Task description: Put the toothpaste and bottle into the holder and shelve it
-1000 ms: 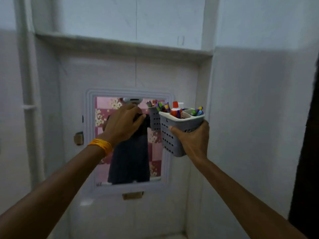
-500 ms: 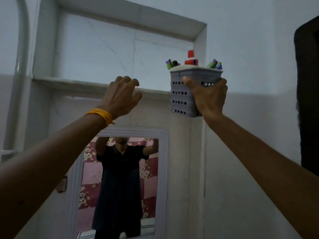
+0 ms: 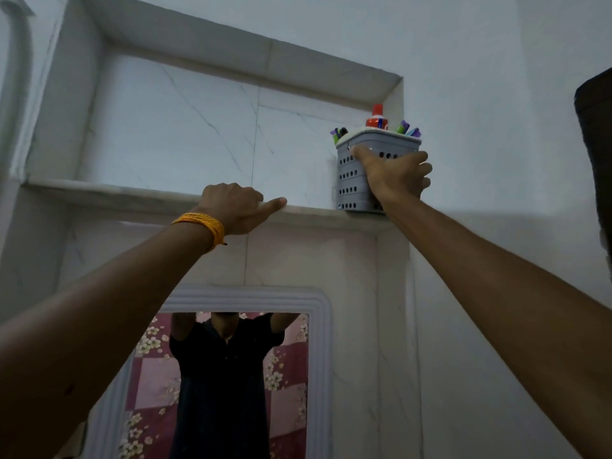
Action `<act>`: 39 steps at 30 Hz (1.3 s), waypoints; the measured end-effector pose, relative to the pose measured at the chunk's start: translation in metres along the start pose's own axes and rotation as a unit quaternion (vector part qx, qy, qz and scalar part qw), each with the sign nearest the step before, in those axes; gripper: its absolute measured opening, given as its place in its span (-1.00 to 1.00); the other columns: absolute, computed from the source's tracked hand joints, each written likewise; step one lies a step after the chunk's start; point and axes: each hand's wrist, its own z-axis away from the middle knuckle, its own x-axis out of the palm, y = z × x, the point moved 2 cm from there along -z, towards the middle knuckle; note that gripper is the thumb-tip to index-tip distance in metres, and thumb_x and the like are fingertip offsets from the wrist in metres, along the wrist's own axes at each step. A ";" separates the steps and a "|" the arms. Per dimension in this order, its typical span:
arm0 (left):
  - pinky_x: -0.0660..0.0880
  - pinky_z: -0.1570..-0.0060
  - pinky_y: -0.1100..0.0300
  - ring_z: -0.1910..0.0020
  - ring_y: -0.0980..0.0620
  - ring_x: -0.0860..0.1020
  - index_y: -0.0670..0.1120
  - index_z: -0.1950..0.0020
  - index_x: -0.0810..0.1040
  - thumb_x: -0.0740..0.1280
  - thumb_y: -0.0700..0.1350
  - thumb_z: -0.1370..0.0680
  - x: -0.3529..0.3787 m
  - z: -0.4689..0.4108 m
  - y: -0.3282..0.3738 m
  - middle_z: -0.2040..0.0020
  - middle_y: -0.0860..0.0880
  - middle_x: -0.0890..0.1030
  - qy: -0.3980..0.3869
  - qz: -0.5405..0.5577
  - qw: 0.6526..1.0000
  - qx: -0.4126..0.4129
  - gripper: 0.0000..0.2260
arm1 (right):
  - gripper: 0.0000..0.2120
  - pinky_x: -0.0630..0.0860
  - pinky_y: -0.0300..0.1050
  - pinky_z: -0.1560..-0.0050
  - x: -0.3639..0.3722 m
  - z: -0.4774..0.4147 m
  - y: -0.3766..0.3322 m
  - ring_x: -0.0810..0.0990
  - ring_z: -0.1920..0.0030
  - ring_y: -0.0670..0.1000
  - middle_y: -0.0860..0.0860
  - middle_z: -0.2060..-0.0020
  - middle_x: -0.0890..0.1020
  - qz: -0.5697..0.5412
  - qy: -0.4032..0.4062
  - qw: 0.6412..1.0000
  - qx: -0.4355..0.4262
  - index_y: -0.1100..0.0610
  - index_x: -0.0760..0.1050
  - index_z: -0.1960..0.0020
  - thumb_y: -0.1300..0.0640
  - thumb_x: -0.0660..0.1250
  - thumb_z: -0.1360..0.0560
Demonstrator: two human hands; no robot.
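Observation:
A grey perforated holder (image 3: 351,175) stands on the right end of a white marble shelf (image 3: 109,190), tucked against the niche's right wall. A red-capped tube (image 3: 377,116) and several coloured toothbrush ends (image 3: 406,128) stick out of its top; I cannot make out a bottle. My right hand (image 3: 395,175) wraps around the holder's front and right side. My left hand (image 3: 236,207), with an orange band at the wrist, rests on the shelf's front edge, fingers curled over it and holding nothing loose.
The shelf sits in a recessed wall niche (image 3: 231,127) above a white-framed mirror (image 3: 228,376) that reflects a person in a dark shirt. A white pipe (image 3: 13,61) runs up the left wall. A dark object (image 3: 596,160) hangs at the right edge.
My right hand lifted the holder from chest height up onto the shelf's right end. My left hand rose from the mirror and settled on the shelf edge. My view tilted up.

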 end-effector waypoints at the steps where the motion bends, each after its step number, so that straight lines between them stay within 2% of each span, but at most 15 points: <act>1: 0.31 0.20 0.11 0.29 -0.02 0.49 -0.04 0.32 0.45 -0.16 0.46 -0.52 0.001 -0.004 -0.001 0.29 -0.03 0.56 -0.011 0.002 1.000 0.002 -0.32 | 0.07 0.50 0.22 -0.29 0.005 -0.003 0.004 0.41 -0.44 0.22 0.15 -0.43 0.40 0.005 0.003 1.000 0.004 0.19 0.23 -0.51 -0.41 0.53 -0.25; 8: 0.30 0.23 0.13 0.30 0.01 0.50 -0.03 0.36 0.43 -0.19 0.53 -0.45 0.008 -0.012 -0.003 0.31 -0.04 0.57 -0.006 -0.002 1.000 0.013 -0.27 | 0.15 0.48 0.30 -0.33 0.033 -0.009 0.009 0.36 -0.44 0.22 0.15 -0.42 0.42 0.080 0.009 0.997 0.006 0.20 0.22 -0.52 -0.48 0.49 -0.21; 14: 0.34 0.17 0.10 0.27 -0.01 0.50 0.01 0.37 0.40 -0.19 0.51 -0.47 0.008 -0.010 -0.001 0.29 -0.03 0.56 0.014 -0.008 1.000 0.020 -0.32 | 0.28 0.42 0.30 -0.41 0.052 -0.004 0.012 0.40 -0.49 0.27 0.19 -0.53 0.34 0.089 -0.007 0.996 -0.004 0.21 -0.01 -0.66 -0.45 0.51 -0.26; 17: 0.34 0.17 0.10 0.27 -0.02 0.50 0.01 0.37 0.40 -0.18 0.50 -0.48 0.009 -0.010 0.000 0.31 -0.03 0.55 0.027 -0.004 0.999 0.024 -0.32 | 0.29 0.39 0.32 -0.42 0.052 -0.004 0.013 0.38 -0.51 0.27 0.19 -0.55 0.31 0.093 -0.013 0.996 -0.005 0.21 -0.05 -0.67 -0.45 0.49 -0.28; 23: 0.37 0.15 0.09 0.22 -0.08 0.53 0.03 0.37 0.39 -0.16 0.49 -0.49 0.007 -0.003 0.002 0.33 -0.02 0.52 0.039 -0.003 0.999 0.013 -0.36 | 0.28 0.35 0.36 -0.49 0.040 0.003 0.021 0.28 -0.58 0.26 0.18 -0.61 0.19 0.097 -0.079 0.992 -0.019 0.19 -0.19 -0.69 -0.42 0.47 -0.36; 25: 0.36 0.17 0.10 0.23 -0.10 0.55 -0.02 0.27 0.49 -0.12 0.46 -0.52 0.005 0.002 0.004 0.32 -0.04 0.55 0.057 -0.010 0.998 0.008 -0.34 | 0.20 0.39 0.32 -0.48 0.035 0.011 0.029 0.31 -0.55 0.27 0.20 -0.60 0.20 0.101 -0.094 0.990 -0.029 0.18 -0.17 -0.69 -0.40 0.42 -0.42; 27: 0.39 0.14 0.08 0.22 -0.13 0.56 -0.08 0.13 0.55 -0.09 0.40 -0.56 0.002 0.011 0.008 0.26 -0.08 0.60 0.080 -0.029 0.996 0.004 -0.34 | 0.07 0.43 0.27 -0.46 0.026 0.024 0.035 0.35 -0.51 0.26 0.21 -0.55 0.27 0.109 -0.078 0.990 -0.054 0.19 -0.05 -0.68 -0.37 0.38 -0.47; 30: 0.42 -0.10 -0.07 0.02 -0.19 0.55 -0.13 -0.11 0.52 -0.03 0.33 -0.60 0.000 0.037 0.014 0.03 -0.16 0.62 0.100 -0.022 0.995 -0.006 -0.41 | -0.13 0.41 0.30 -0.44 0.011 0.052 0.043 0.35 -0.48 0.28 0.23 -0.49 0.34 0.126 -0.036 0.984 -0.120 0.19 0.13 -0.61 -0.29 0.35 -0.53; 32: 0.38 -0.29 -0.11 -0.15 -0.20 0.51 -0.14 -0.25 0.47 0.03 0.29 -0.61 0.002 0.062 0.021 -0.13 -0.19 0.58 0.112 -0.005 0.994 -0.013 -0.44 | -0.22 0.38 0.34 -0.45 0.003 0.076 0.051 0.32 -0.49 0.30 0.25 -0.51 0.32 0.137 -0.028 0.977 -0.160 0.19 0.18 -0.59 -0.23 0.33 -0.56; 35: 0.30 -0.45 -0.14 -0.39 -0.21 0.40 -0.16 -0.39 0.40 0.08 0.22 -0.62 0.005 0.102 0.026 -0.36 -0.21 0.48 0.155 0.050 0.987 -0.019 -0.45 | -0.29 0.35 0.34 -0.46 -0.010 0.113 0.064 0.30 -0.52 0.29 0.25 -0.56 0.29 0.146 -0.068 0.964 -0.212 0.16 0.21 -0.59 -0.19 0.29 -0.60; 39: 0.32 -0.44 -0.14 -0.41 -0.22 0.41 -0.19 -0.45 0.37 0.06 0.21 -0.60 0.006 0.157 0.026 -0.39 -0.22 0.49 0.151 0.041 0.987 -0.033 -0.40 | -0.32 0.35 0.28 -0.48 -0.022 0.156 0.085 0.33 -0.52 0.25 0.23 -0.53 0.34 0.162 -0.138 0.940 -0.267 0.17 0.23 -0.61 -0.15 0.29 -0.63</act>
